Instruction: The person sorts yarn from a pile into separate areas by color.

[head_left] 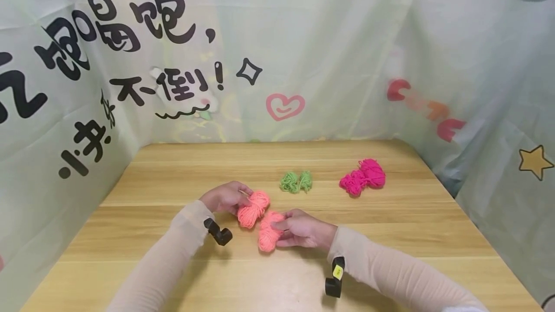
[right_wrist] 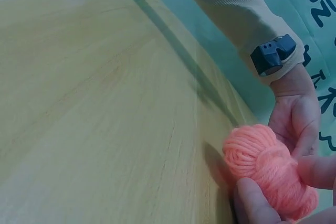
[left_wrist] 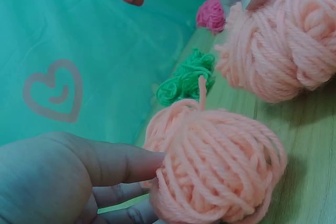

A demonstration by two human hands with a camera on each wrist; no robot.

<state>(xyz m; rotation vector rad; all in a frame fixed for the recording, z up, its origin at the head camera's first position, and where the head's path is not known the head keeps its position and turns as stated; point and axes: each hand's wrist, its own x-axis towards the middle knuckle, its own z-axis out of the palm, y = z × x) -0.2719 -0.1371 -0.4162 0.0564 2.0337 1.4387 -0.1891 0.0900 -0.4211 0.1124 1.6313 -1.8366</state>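
Note:
Two coral-pink bundles of yarn are held over the middle of the table. My left hand (head_left: 226, 197) pinches the left yarn bundle (head_left: 253, 209) between thumb and fingers. In the left wrist view this bundle (left_wrist: 215, 166) shows its wound strands, with a short loose strand sticking up. My right hand (head_left: 303, 229) grips the other yarn bundle (head_left: 270, 231) from its right side, thumb on top. The right wrist view shows that bundle (right_wrist: 265, 169) narrowed at its middle, between thumb and fingers. Both bundles are close together, the right one nearer my body.
Beyond my hands lies a small green yarn bundle (head_left: 296, 182) in two lobes. Farther right is a magenta yarn bundle (head_left: 363, 177). The wooden table (head_left: 173, 167) is bordered by a printed curtain (head_left: 338, 61) at the back and sides. Each sleeve carries a black wrist camera (head_left: 334, 278).

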